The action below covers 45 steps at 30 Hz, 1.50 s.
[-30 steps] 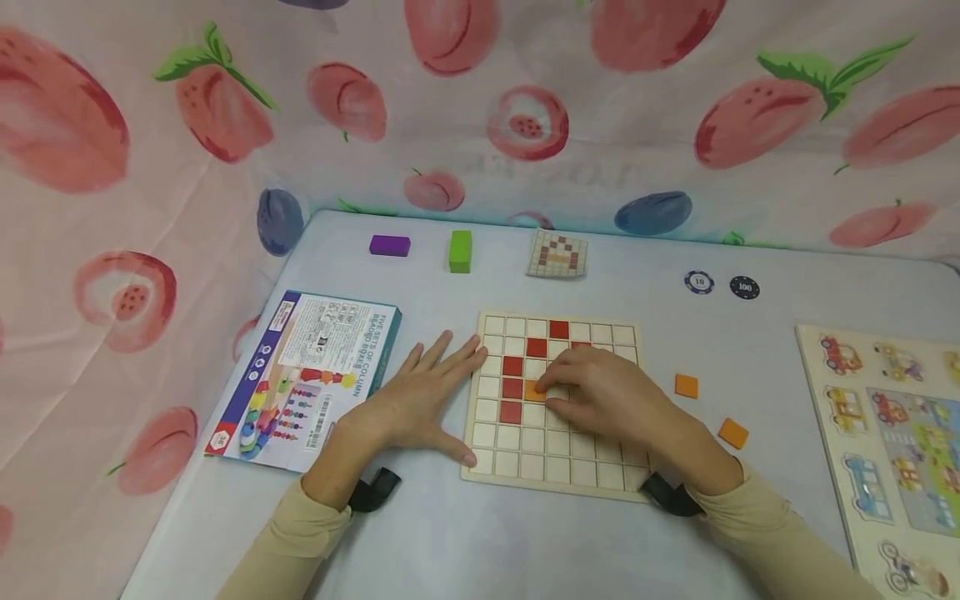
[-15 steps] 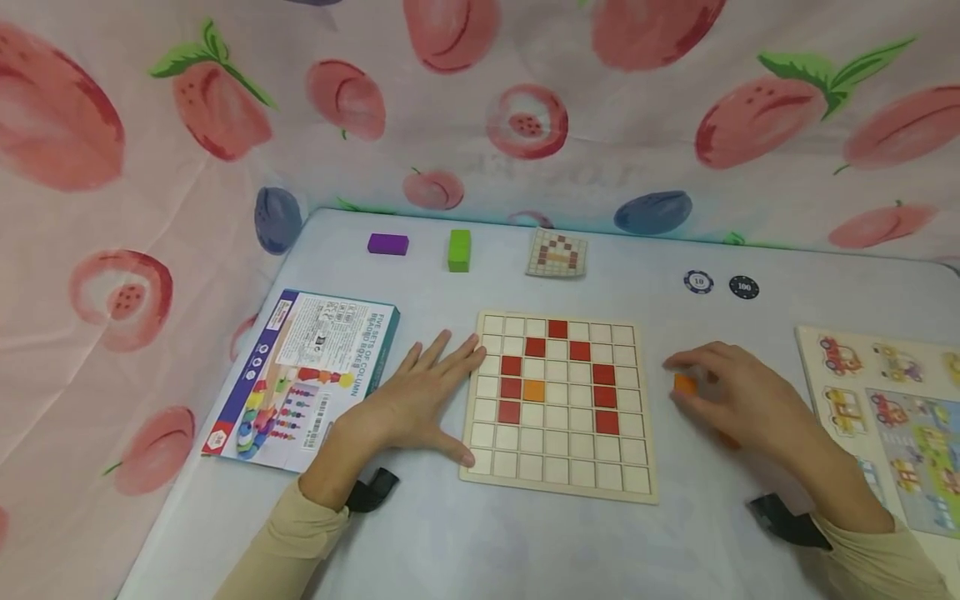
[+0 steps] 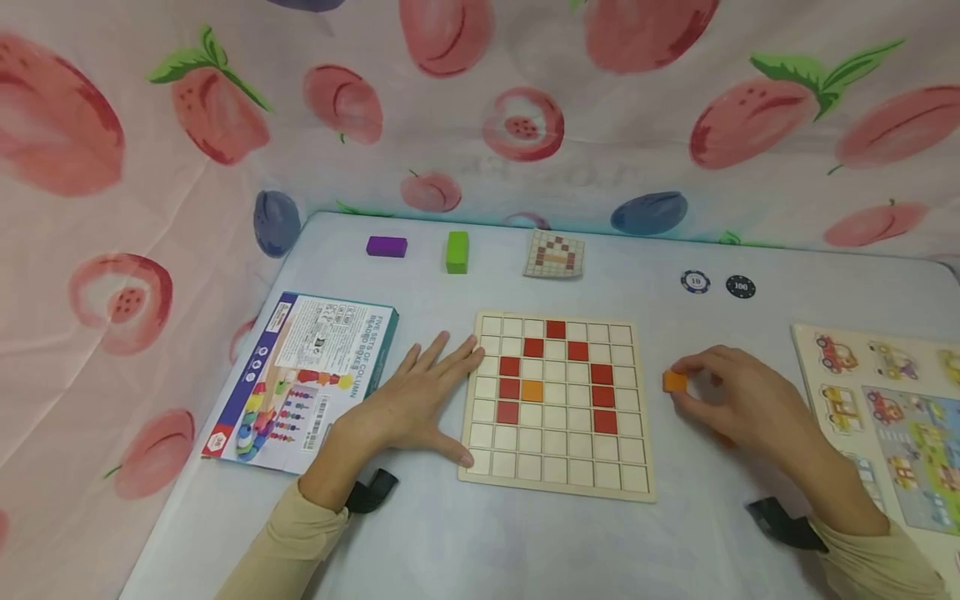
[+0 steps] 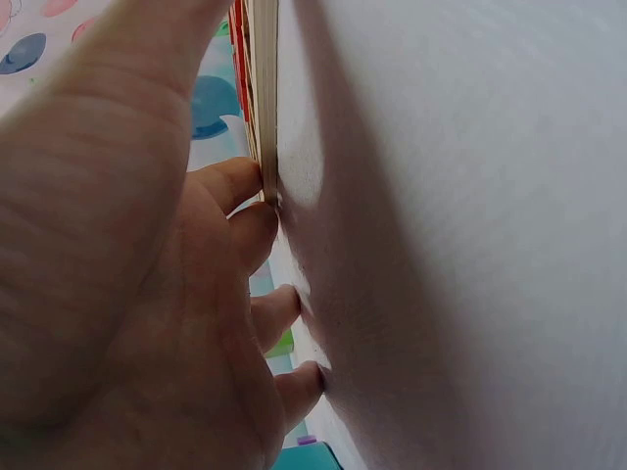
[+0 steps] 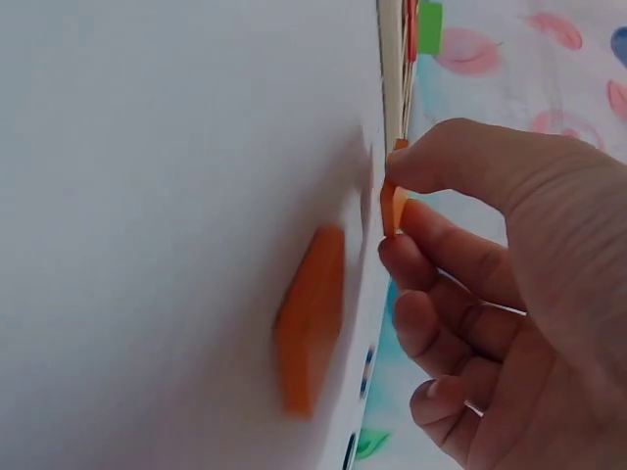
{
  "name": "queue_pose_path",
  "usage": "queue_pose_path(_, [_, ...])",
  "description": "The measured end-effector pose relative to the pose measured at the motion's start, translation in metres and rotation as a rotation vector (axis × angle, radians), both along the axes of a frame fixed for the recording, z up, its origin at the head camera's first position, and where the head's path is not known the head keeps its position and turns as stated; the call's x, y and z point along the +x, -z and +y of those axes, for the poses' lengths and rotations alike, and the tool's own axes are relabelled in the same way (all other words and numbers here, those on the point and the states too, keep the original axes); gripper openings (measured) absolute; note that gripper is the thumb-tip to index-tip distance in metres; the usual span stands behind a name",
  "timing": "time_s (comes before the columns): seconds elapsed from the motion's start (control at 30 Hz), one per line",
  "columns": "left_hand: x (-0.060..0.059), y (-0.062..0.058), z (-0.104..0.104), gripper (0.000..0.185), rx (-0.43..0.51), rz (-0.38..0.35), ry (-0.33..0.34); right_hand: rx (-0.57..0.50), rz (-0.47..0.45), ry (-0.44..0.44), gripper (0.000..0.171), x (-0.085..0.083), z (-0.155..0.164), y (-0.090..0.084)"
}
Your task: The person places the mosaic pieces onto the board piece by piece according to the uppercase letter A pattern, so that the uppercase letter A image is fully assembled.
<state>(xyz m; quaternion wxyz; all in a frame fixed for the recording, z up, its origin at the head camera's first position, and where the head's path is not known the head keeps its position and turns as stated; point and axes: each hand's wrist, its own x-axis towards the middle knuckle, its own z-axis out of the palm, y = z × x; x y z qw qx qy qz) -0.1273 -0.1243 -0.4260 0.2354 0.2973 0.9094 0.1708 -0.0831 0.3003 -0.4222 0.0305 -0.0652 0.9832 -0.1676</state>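
A wooden grid board lies in the middle of the table. It carries several red tiles and one orange tile. My left hand rests flat with fingers spread. Its fingertips touch the board's left edge, as the left wrist view also shows. To the right of the board, my right hand pinches a small orange tile between thumb and forefinger, just off the table. The right wrist view shows this pinched tile on edge. A second orange tile lies flat under that hand.
A toy box lies left of the board. At the back are a purple block, a green block, a pattern card and two poker chips. A vehicle puzzle board sits at the right edge. Printed fabric walls surround the table.
My right hand left an orange tile on the board, moved right to the loose tiles and picked one up. The left hand has stayed put.
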Motion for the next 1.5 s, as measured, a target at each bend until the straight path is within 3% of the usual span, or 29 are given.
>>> queue_pose_path(0.2, [0.0, -0.001, 0.0, 0.14, -0.009, 0.002, 0.003, -0.045, 0.063, -0.054, 0.032, -0.003, -0.029, -0.006])
queue_pose_path(0.37, [0.0, -0.001, 0.001, 0.14, -0.011, 0.002, 0.005, -0.049, 0.112, -0.166, 0.029, -0.008, -0.063, -0.006])
queue_pose_path(0.57, [0.0, 0.001, 0.001, 0.139, -0.004, -0.001, 0.006, -0.056, 0.086, -0.32, 0.028, -0.016, -0.101, -0.005])
queue_pose_path(0.73, [0.0, 0.002, 0.001, 0.14, 0.005, -0.009, 0.004, -0.014, 0.106, -0.381, 0.027, -0.021, -0.117, -0.003])
queue_pose_path(1.13, [0.0, 0.002, 0.0, 0.14, -0.007, -0.006, -0.003, 0.007, 0.051, -0.336, 0.029, -0.018, -0.109, -0.008])
queue_pose_path(1.37, [0.0, 0.002, 0.001, 0.138, -0.003, -0.005, -0.003, 0.016, 0.048, -0.202, 0.022, 0.006, -0.062, -0.014])
queue_pose_path(1.5, [0.0, 0.002, 0.001, 0.139, -0.007, 0.001, -0.004, 0.059, 0.008, -0.096, 0.027, 0.022, -0.023, -0.012])
